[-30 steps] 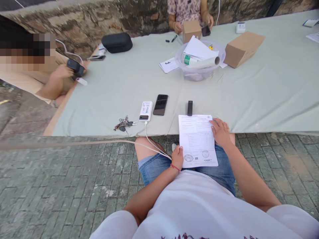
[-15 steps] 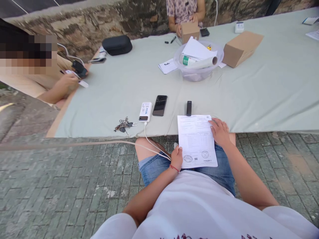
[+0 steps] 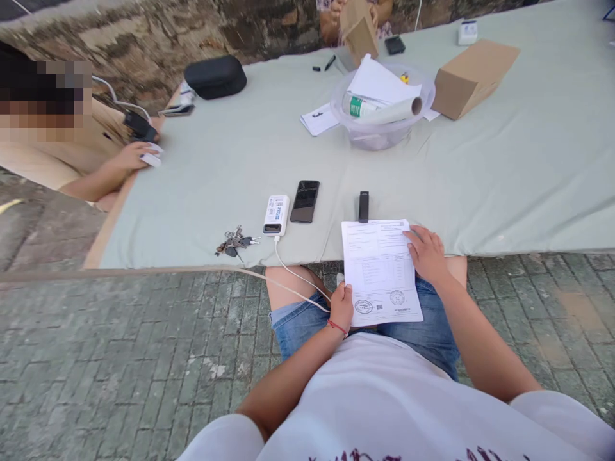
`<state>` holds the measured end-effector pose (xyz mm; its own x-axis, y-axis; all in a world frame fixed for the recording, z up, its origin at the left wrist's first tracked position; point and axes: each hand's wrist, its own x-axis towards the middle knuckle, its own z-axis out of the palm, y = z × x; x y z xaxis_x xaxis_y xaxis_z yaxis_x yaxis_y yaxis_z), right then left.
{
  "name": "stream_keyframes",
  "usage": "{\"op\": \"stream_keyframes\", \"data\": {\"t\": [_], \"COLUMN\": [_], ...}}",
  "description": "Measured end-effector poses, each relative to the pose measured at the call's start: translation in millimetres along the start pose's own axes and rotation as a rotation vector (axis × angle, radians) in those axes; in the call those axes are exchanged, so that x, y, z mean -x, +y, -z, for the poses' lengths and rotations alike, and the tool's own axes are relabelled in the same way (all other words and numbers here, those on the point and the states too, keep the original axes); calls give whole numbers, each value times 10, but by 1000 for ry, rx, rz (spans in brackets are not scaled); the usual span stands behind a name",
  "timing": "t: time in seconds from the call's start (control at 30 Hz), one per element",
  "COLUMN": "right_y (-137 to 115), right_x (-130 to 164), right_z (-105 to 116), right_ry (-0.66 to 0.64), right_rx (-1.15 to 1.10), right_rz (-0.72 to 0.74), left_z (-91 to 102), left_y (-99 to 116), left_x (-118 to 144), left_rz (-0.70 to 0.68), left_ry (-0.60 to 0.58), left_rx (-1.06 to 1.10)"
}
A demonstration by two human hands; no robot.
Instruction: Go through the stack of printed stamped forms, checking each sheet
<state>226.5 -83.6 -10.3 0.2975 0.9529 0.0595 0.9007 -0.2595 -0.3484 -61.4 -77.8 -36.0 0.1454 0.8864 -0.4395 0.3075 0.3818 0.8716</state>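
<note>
A printed paper document (image 3: pixel 382 272) with round stamps near its bottom lies partly on the table edge and partly over my lap. My left hand (image 3: pixel 341 308) grips its lower left edge, thumb on top and the other fingers hidden beneath. My right hand (image 3: pixel 426 253) rests by the upper right edge, fingers stretched out and touching the sheet. Just beyond the paper's top edge is a small black device (image 3: pixel 364 206). To its left are a black smartphone (image 3: pixel 305 202) and a white power bank (image 3: pixel 275 215) with a white cable plugged in. A bunch of keys (image 3: pixel 235 242) lies farther left.
A clear plastic basin (image 3: pixel 377 137) holds papers and a roll. Right of it stands a cardboard box (image 3: pixel 473 80); a black case (image 3: pixel 215 77) lies at the far left. One person across holds another cardboard box (image 3: pixel 358 32); a person at left holds a white object (image 3: pixel 152 155).
My hands and the document stay nearly in place. The person across has lifted and tilted their cardboard box. The person at left has shifted the white object in their hand. The view has moved slightly.
</note>
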Motion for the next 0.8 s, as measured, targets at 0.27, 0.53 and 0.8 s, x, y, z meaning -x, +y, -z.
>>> {"op": "stream_keyframes", "data": {"t": [0.27, 0.53, 0.8], "right_y": [6, 18, 13], "right_x": [-21, -27, -56], "right_z": [-34, -34, -70], "right_ry": [25, 19, 19], "right_rx": [-15, -51, -11], "right_rz": [0, 7, -13], "left_z": [5, -4, -28], "left_y": [73, 50, 51], "left_x": [-5, -26, -43], "left_rz": [-23, -53, -51], "left_ry": [-8, 2, -3], "left_rx": [-7, -21, -4]}}
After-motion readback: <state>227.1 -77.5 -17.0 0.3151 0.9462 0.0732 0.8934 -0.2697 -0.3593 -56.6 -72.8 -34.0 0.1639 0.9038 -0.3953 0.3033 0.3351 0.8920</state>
